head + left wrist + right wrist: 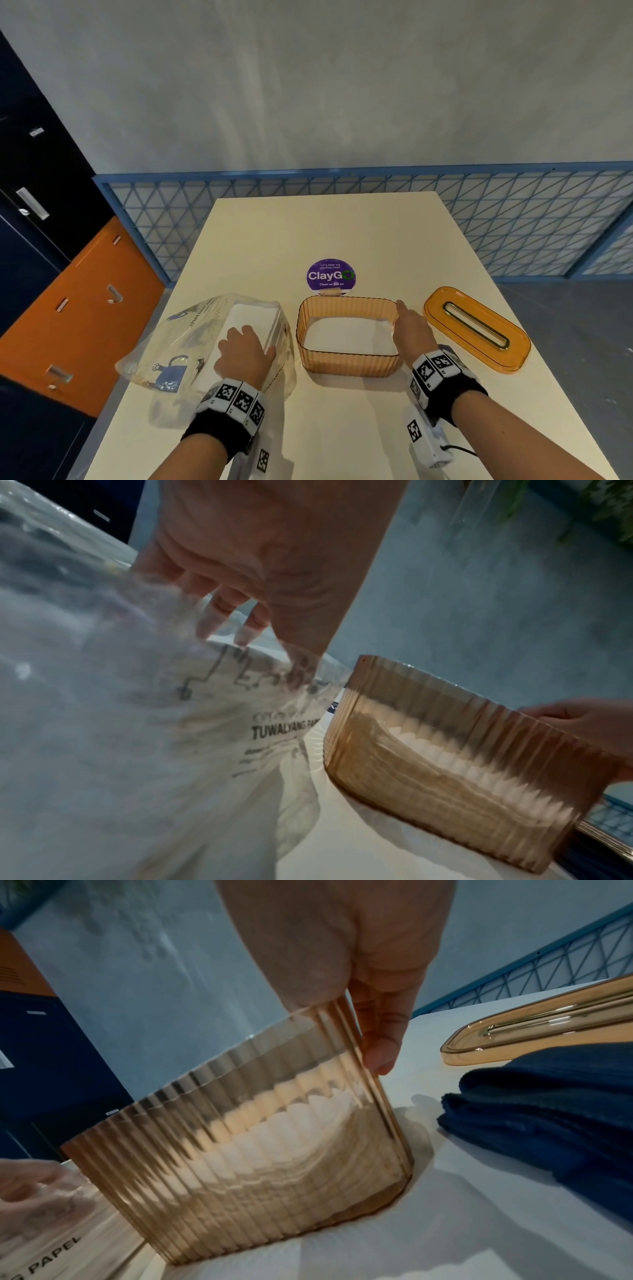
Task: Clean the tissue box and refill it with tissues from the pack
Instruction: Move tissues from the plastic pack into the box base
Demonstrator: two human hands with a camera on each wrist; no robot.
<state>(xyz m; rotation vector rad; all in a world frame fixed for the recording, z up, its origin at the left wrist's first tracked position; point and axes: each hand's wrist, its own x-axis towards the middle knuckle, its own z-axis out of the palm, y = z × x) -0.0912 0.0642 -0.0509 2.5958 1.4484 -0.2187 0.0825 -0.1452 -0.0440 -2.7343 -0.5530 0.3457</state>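
The orange ribbed tissue box (346, 368) stands open-topped at mid-table with a low stack of white tissues (349, 337) inside. My right hand (406, 318) grips its right end wall, one finger (380, 1047) down the outside. Its orange slotted lid (476, 329) lies to the right. The clear printed tissue pack (178, 342) lies left of the box. My left hand (250, 342) is inside the pack, its fingers (219, 615) curled on the white tissue stack (251, 313), thumb along its right side.
A folded dark blue cloth (555, 1110) lies on the cream table (342, 233) between box and lid, under my right wrist. A purple round sticker (331, 275) sits behind the box. A blue mesh railing (513, 219) runs beyond the table; orange and navy cabinets (85, 308) stand left.
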